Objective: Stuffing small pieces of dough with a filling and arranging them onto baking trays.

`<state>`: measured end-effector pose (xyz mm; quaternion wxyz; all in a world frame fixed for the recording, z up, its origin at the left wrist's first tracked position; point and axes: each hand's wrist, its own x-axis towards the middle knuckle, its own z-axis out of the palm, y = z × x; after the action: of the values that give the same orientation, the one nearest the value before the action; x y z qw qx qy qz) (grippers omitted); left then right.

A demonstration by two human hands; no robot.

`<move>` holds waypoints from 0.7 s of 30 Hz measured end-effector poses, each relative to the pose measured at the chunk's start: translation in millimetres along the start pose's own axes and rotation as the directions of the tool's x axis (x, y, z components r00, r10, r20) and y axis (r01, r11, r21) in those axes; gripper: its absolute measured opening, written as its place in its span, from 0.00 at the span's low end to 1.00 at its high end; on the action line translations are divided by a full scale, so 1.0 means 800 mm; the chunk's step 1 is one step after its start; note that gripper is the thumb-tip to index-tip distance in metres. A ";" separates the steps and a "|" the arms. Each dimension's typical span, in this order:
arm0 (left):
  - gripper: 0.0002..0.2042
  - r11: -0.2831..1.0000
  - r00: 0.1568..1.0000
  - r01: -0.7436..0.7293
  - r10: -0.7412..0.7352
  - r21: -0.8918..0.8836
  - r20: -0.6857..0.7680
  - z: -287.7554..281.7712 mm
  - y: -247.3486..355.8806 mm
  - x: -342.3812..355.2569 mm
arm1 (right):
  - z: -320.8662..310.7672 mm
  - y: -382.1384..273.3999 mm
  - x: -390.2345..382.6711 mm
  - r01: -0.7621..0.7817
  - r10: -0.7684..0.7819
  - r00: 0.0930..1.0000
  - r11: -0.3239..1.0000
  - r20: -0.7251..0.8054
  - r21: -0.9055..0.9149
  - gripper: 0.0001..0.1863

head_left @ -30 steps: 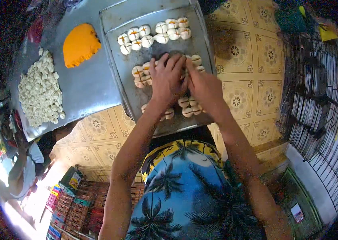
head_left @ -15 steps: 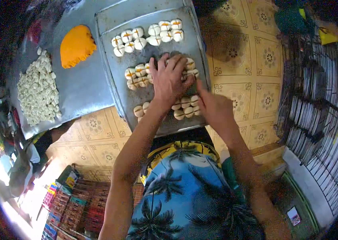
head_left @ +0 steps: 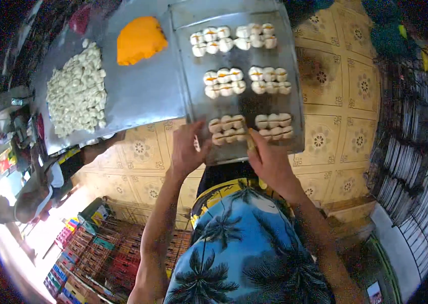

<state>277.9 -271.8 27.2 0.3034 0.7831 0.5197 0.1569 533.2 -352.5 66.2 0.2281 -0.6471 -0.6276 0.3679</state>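
A metal tray [head_left: 247, 109] holds several clusters of small pale dough balls, pressed together in double rows. The far cluster [head_left: 211, 40] and the middle cluster [head_left: 224, 82] show orange in their slits. Grooves run lengthwise along the near left cluster [head_left: 227, 129] and the near right cluster [head_left: 274, 126]. My right hand [head_left: 272, 162] is closed around a slim yellowish tool [head_left: 251, 140], its tip beside the near left cluster; its exact kind is unclear. By the tray's near left edge, my left hand [head_left: 188, 149] has its fingers apart and holds nothing.
Left of the tray, a metal table [head_left: 138, 96] bears an orange mound [head_left: 140, 40] and a heap of small pale dough pieces [head_left: 77, 93]. Stacked trays on a rack [head_left: 406, 152] stand at right. Crates [head_left: 123, 248] fill the lower left. Another person [head_left: 36, 197] is at far left.
My left hand has lifted off the middle dough clusters and come back toward the tray's near left edge. My right hand has moved nearer, to the near clusters. The whole view has shifted.
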 end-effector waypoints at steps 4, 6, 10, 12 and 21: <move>0.28 0.998 0.998 -0.054 0.055 0.024 -0.006 0.004 -0.001 -0.029 | 0.055 -0.061 0.001 -0.071 0.085 0.987 0.992 0.135 -0.108 0.33; 0.30 1.000 1.000 -0.017 0.017 -0.010 -0.016 0.003 0.001 -0.029 | 0.075 -0.064 0.014 -0.053 0.063 0.995 0.992 0.082 -0.117 0.33; 0.27 0.987 0.984 -0.138 0.145 0.078 -0.105 0.010 -0.009 -0.026 | 0.100 -0.069 0.053 -0.040 0.049 0.998 0.974 0.036 -0.223 0.30; 0.27 0.992 0.991 -0.104 0.111 0.077 -0.081 0.013 -0.005 -0.024 | 0.100 -0.071 0.042 -0.046 0.065 0.996 0.956 0.056 -0.290 0.29; 0.26 0.977 0.953 -0.211 0.207 0.006 -0.222 0.028 -0.002 -0.023 | 0.058 -0.082 0.011 -0.108 0.114 0.993 0.914 -0.008 -0.391 0.29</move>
<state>281.9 -295.2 10.1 0.2323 0.8085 0.4631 0.2791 455.3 -344.6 85.1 0.0687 -0.7115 -0.6522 0.2525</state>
